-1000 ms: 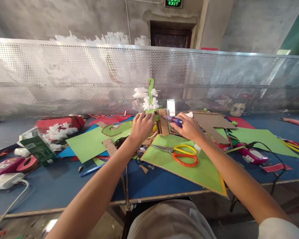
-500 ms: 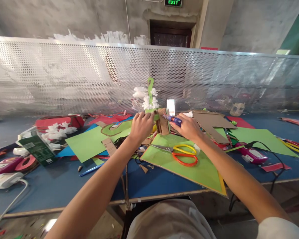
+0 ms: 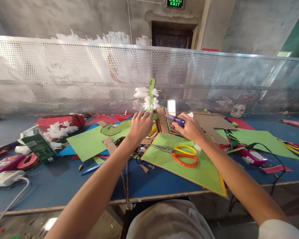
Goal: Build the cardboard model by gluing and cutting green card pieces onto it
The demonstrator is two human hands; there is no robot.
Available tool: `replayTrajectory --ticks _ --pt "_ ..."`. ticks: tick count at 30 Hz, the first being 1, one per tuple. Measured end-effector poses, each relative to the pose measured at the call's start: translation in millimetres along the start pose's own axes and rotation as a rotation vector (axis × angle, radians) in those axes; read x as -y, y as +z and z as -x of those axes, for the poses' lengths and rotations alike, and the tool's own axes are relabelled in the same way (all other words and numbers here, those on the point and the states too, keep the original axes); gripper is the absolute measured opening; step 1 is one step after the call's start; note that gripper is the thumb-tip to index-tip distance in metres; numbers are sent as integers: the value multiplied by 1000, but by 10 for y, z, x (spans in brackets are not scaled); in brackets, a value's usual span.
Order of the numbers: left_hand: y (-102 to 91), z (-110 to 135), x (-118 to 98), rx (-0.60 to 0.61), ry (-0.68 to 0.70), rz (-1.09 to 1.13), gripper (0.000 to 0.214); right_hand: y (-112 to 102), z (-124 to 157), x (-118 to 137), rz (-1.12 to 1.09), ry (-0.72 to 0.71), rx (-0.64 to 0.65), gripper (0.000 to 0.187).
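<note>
A small cardboard model (image 3: 162,121) stands upright at the middle of the blue table (image 3: 64,186), with a green paper stem and white paper flowers (image 3: 148,96) rising from it. My left hand (image 3: 141,125) is closed on the model's green-covered left side. My right hand (image 3: 189,127) grips a purple glue gun (image 3: 175,119), whose tip touches the cardboard's right side. Yellow and orange scissors (image 3: 185,154) lie on a green sheet (image 3: 189,166) just below my right hand.
Green, red and blue paper sheets and brown cardboard (image 3: 211,124) litter the table. A green box (image 3: 38,147), white paper flowers (image 3: 57,131) and a pink tool (image 3: 5,164) lie left; another pink glue gun (image 3: 254,156) with a cable lies right. A perforated metal screen (image 3: 64,76) closes the back.
Both hands keep their hold on the model and the glue gun. The view has shifted slightly downward.
</note>
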State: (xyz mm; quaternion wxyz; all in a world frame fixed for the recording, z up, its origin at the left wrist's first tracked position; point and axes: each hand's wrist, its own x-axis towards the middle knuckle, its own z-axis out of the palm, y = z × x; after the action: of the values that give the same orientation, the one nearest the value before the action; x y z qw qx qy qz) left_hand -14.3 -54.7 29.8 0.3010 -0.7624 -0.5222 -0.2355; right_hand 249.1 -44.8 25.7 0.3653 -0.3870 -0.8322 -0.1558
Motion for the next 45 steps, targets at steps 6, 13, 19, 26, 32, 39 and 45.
replayTrajectory --ticks 6,13,19,26,32,39,45 --pt "-15 -1 -35 -9 2 -7 40 12 -3 -38 82 51 -62 43" --pt "-23 -2 -38 -14 5 -6 39 71 -2 -7 129 20 -19 49" --pt "-21 1 -13 -17 -5 9 40 49 -12 -11 115 41 2 51" --pt "2 -4 4 -19 -8 -26 36 37 -4 19 37 -9 109 41" --pt "17 2 45 -46 -14 -25 36 -15 4 10 -63 -28 66 37" --pt "12 -1 30 -30 -13 -24 35 15 -2 -42 74 50 -27 43" --pt "0 -7 15 -20 -29 -10 35 60 -6 16 90 16 49 43"
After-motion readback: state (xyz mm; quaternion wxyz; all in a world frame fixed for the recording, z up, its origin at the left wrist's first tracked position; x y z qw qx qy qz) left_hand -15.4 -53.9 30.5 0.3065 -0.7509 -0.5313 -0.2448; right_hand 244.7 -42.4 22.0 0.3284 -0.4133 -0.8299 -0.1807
